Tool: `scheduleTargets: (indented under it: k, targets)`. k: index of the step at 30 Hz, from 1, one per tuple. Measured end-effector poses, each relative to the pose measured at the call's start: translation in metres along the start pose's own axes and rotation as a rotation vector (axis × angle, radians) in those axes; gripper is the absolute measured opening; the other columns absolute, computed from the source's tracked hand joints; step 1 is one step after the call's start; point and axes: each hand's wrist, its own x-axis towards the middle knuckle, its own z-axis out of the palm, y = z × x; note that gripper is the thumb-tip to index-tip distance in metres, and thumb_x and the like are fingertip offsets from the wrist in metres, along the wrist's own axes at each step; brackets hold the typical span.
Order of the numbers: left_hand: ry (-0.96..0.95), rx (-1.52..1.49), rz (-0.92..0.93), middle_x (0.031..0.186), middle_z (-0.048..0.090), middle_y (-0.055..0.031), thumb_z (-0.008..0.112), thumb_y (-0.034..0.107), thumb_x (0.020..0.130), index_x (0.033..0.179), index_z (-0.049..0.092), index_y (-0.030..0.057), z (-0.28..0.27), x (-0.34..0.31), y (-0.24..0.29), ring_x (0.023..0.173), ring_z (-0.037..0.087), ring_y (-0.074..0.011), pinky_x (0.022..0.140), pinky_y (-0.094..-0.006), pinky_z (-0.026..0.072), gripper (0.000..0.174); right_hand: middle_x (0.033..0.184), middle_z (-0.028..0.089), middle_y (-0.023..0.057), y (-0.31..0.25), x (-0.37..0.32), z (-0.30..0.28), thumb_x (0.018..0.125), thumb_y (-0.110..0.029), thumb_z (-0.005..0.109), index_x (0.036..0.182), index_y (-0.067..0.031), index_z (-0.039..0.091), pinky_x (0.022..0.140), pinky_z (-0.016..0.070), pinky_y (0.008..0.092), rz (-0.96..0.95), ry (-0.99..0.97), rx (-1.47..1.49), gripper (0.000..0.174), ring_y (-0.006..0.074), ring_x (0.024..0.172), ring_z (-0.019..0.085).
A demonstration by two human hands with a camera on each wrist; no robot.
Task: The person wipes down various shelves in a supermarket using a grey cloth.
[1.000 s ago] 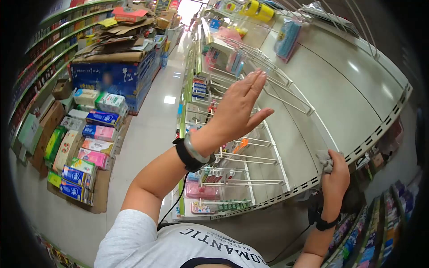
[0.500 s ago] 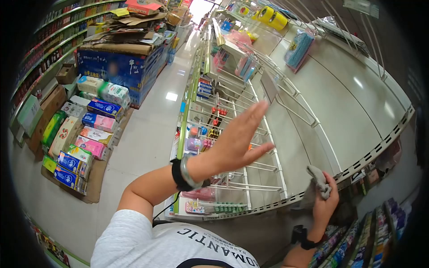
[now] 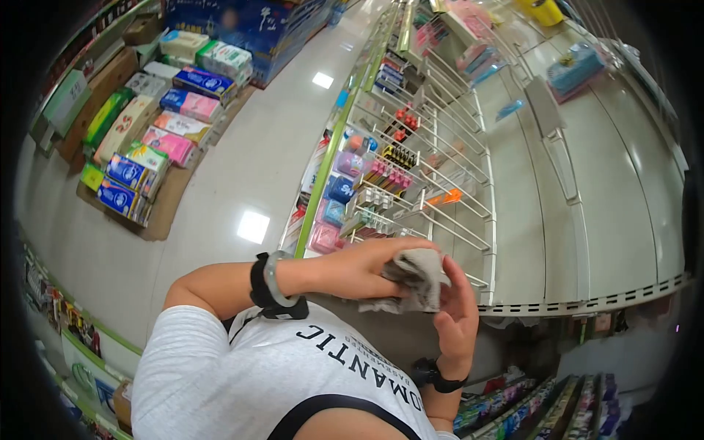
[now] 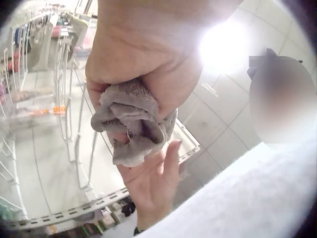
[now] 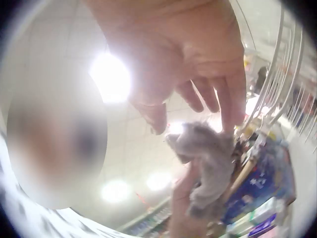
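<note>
A crumpled grey cloth is in front of the chest in the head view. My left hand grips it, its fingers and thumb bunched around the folds in the left wrist view. Just beside the cloth, my right hand is held up with the palm toward it. Its fingers look extended and apart in the right wrist view, with the fingertips close over the cloth. A strap with a camera sits on each wrist.
A shelf unit with white wire hooks stands ahead, its slotted metal edge curving to the right. Small packaged goods hang at its left. Tissue packs lie on cardboard across the tiled aisle. A blue packet hangs on the back panel.
The cloth has passed from my right hand to my left. Both hands have come together low before the chest, and the head view has tilted down and turned right.
</note>
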Motion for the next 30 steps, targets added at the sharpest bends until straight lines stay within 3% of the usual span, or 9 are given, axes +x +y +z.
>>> scheduleTargets:
  k: [2, 3, 6, 10, 12, 18, 22, 26, 30]
  targets:
    - [0.083, -0.096, -0.024, 0.132, 0.061, -0.0111, 0.075, 0.007, 0.085, 0.142, 0.050, 0.0061, -0.014, -0.015, -0.021, 0.121, 0.059, -0.0206, 0.103, -0.0337, 0.0477, 0.062, 0.138, 0.059, 0.0152, 0.028, 0.007, -0.014, 0.088, -0.022, 0.076, 0.136, 0.0000, 0.057, 0.107, 0.0428, 0.0413, -0.246, 0.225, -0.893, 0.057, 0.0325, 0.124, 0.058]
    - [0.216, -0.066, -0.118, 0.130, 0.063, -0.0101, 0.076, 0.007, 0.086, 0.140, 0.052, 0.0052, -0.023, -0.022, -0.034, 0.119, 0.060, -0.0195, 0.103, -0.0336, 0.0482, 0.059, 0.131, 0.063, 0.0157, 0.038, 0.012, -0.013, 0.086, -0.011, 0.074, 0.127, -0.0029, 0.064, 0.105, 0.0427, 0.0420, -0.302, 0.291, -0.940, 0.043, 0.0357, 0.120, 0.058]
    - [0.443, -0.169, -0.295, 0.126, 0.064, -0.0084, 0.076, 0.009, 0.088, 0.137, 0.053, 0.0036, -0.049, -0.034, -0.060, 0.114, 0.062, -0.0175, 0.102, -0.0336, 0.0491, 0.054, 0.126, 0.064, 0.0156, 0.063, 0.019, -0.016, 0.088, -0.013, 0.073, 0.127, -0.0025, 0.064, 0.104, 0.0421, 0.0423, -0.388, 0.309, -1.126, 0.042, 0.0342, 0.117, 0.057]
    - [0.629, -0.519, -0.431, 0.123, 0.065, -0.0071, 0.073, 0.015, 0.093, 0.138, 0.049, 0.0011, -0.060, -0.033, -0.070, 0.109, 0.064, -0.0160, 0.100, -0.0336, 0.0506, 0.053, 0.123, 0.065, 0.0147, 0.073, 0.022, -0.012, 0.091, -0.013, 0.069, 0.126, -0.0020, 0.064, 0.103, 0.0411, 0.0424, -0.432, 0.334, -1.146, 0.037, 0.0334, 0.116, 0.056]
    - [0.585, -0.533, -0.453, 0.126, 0.063, -0.0073, 0.071, 0.019, 0.096, 0.142, 0.045, 0.0028, -0.054, -0.027, -0.070, 0.113, 0.062, -0.0168, 0.100, -0.0331, 0.0493, 0.056, 0.120, 0.067, 0.0113, 0.075, 0.023, -0.010, 0.097, -0.011, 0.062, 0.120, -0.0013, 0.066, 0.104, 0.0410, 0.0400, -0.427, 0.387, -1.123, 0.025, 0.0289, 0.118, 0.056]
    - [0.405, -0.337, -0.161, 0.131, 0.058, -0.0075, 0.068, 0.020, 0.097, 0.149, 0.037, 0.0046, -0.011, 0.010, -0.070, 0.121, 0.056, -0.0176, 0.106, -0.0322, 0.0446, 0.062, 0.117, 0.067, 0.0141, 0.077, 0.025, -0.010, 0.097, -0.008, 0.059, 0.119, -0.0008, 0.066, 0.102, 0.0415, 0.0421, -0.410, 0.404, -1.146, 0.024, 0.0324, 0.114, 0.057]
    - [0.237, -0.077, -0.049, 0.137, 0.051, -0.0165, 0.070, 0.019, 0.094, 0.149, 0.031, 0.0017, 0.020, 0.018, -0.064, 0.129, 0.050, -0.0247, 0.111, -0.0355, 0.0381, 0.070, 0.116, 0.067, 0.0148, 0.086, 0.022, -0.015, 0.097, -0.003, 0.058, 0.118, 0.0012, 0.066, 0.100, 0.0429, 0.0421, -0.432, 0.433, -1.161, 0.023, 0.0328, 0.114, 0.057]
    - [0.291, -0.086, -0.058, 0.135, 0.050, -0.0190, 0.068, 0.017, 0.094, 0.148, 0.032, -0.0005, 0.040, 0.010, -0.067, 0.129, 0.050, -0.0272, 0.110, -0.0377, 0.0386, 0.067, 0.116, 0.067, 0.0149, 0.087, 0.021, -0.013, 0.097, -0.002, 0.058, 0.118, 0.0022, 0.066, 0.100, 0.0434, 0.0416, -0.420, 0.438, -1.102, 0.023, 0.0327, 0.114, 0.057]
    - [0.199, -0.095, -0.151, 0.130, 0.054, -0.0155, 0.068, 0.013, 0.094, 0.143, 0.040, -0.0001, 0.024, 0.008, -0.064, 0.124, 0.053, -0.0239, 0.106, -0.0357, 0.0422, 0.058, 0.116, 0.067, 0.0134, 0.084, 0.020, -0.013, 0.096, 0.001, 0.058, 0.118, 0.0010, 0.067, 0.099, 0.0443, 0.0398, -0.406, 0.423, -1.128, 0.024, 0.0306, 0.113, 0.058]
